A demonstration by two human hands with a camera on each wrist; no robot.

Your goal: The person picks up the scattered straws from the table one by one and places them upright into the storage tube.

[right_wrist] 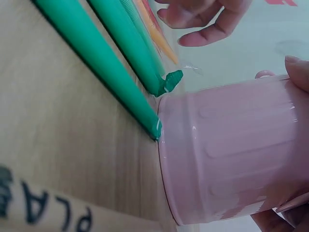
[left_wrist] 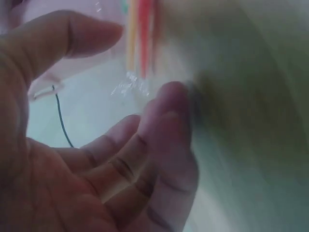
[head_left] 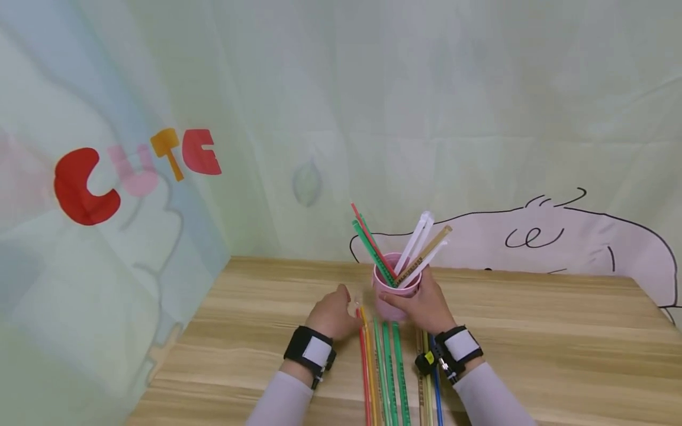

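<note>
My right hand grips a pink cup from its right side, thumb across the front. Green straws, a red one, a brown paper-wrapped straw and white-wrapped straws lean out of the cup. To its left, my left hand holds nothing. Its thumb and fingers are spread apart beside the far ends of a red straw and an orange straw on the table. In the left wrist view, a crinkled clear wrapper end shows between thumb and fingertips.
Several green straws lie lengthwise in front of the cup, their ends right at its base in the right wrist view. Brown, yellow and blue straws lie under my right wrist. A printed curtain hangs behind the wooden table.
</note>
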